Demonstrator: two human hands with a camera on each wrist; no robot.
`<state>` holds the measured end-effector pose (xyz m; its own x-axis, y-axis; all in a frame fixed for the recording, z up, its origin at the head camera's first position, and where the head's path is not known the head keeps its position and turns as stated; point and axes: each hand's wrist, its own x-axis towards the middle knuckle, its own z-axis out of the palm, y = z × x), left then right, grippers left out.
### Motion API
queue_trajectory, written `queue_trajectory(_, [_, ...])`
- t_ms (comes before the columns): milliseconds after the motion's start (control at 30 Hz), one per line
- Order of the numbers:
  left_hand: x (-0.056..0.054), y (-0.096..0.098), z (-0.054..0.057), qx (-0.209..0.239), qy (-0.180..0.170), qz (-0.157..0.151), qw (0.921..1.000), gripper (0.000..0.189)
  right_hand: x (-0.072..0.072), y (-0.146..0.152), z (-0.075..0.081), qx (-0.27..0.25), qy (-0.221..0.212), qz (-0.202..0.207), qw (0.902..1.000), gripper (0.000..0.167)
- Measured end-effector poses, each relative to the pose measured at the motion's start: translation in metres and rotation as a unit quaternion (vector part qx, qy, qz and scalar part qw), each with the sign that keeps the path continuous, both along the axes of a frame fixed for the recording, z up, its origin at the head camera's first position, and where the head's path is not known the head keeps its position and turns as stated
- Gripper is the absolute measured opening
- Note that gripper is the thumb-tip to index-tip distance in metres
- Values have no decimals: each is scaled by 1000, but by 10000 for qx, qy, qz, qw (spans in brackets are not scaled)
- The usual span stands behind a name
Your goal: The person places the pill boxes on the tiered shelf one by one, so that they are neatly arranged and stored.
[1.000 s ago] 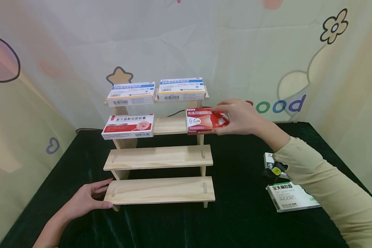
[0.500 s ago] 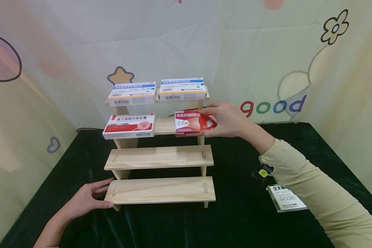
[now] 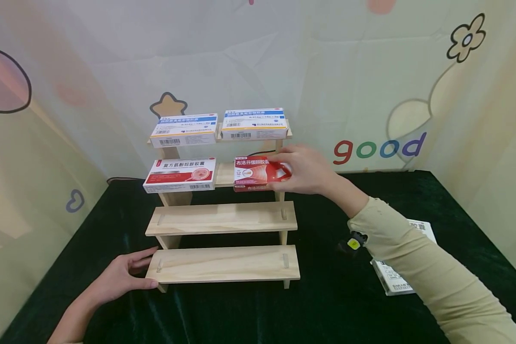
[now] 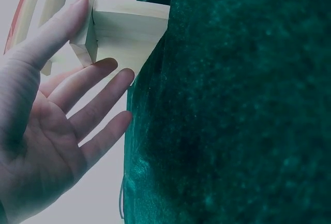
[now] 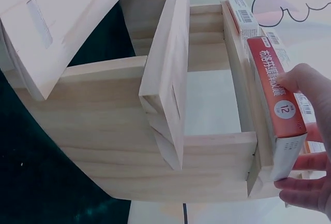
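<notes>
A red and white medicine box [image 3: 251, 173] sits at the right of the second shelf from the top of a wooden stepped display stand [image 3: 221, 217]. My right hand [image 3: 303, 169] grips its right end, thumb on the near side and fingers behind. In the right wrist view this medicine box [image 5: 276, 87] lies along the shelf edge under my thumb. My left hand [image 3: 120, 272] holds the left end of the lowest shelf between thumb and fingers. The left wrist view shows the thumb of my left hand [image 4: 57, 125] against the board, the other fingers loosely extended.
Two blue and white medicine boxes [image 3: 253, 124] stand on the top shelf. Another red and white box [image 3: 180, 175] is left of the held one. White boxes [image 3: 391, 279] lie on the dark green cloth [image 3: 327, 306], partly behind my right sleeve. A printed curtain [image 3: 327, 71] hangs behind.
My right hand has moved the red medicine box left along the second shelf, toward the box beside it. My left hand has stayed at the lowest shelf's end.
</notes>
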<state>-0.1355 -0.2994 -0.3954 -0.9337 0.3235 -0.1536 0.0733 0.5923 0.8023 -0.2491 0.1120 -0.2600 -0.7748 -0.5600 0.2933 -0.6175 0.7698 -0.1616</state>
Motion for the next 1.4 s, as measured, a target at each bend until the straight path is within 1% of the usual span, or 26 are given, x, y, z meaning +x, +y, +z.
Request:
queue_trajectory(267, [0,0,0,20,-34,13,10000,78,-1,-7,-3,-162,-180,7,9997,65])
queue_trajectory(567, [0,0,0,26,-20,14,10000,77,-5,-13,-8,-197,-98,10,9998,62])
queue_trajectory(800, [1,-1,-1,25,42,-7,10000,77,-7,-17,-10,-121,-10,9,9999,62])
queue_trajectory(1067, [0,-1,0,-20,8,-15,10000,77,-6,-18,-11,-189,-52,-26,9998,63])
queue_trajectory(1267, [-1,-1,-1,-15,-2,-18,10000,76,-7,-16,-12,-286,-18,77,9996,63])
queue_trajectory(1400, [0,-1,-1,-21,7,-27,10000,75,-7,-10,-10,-446,-71,233,9987,64])
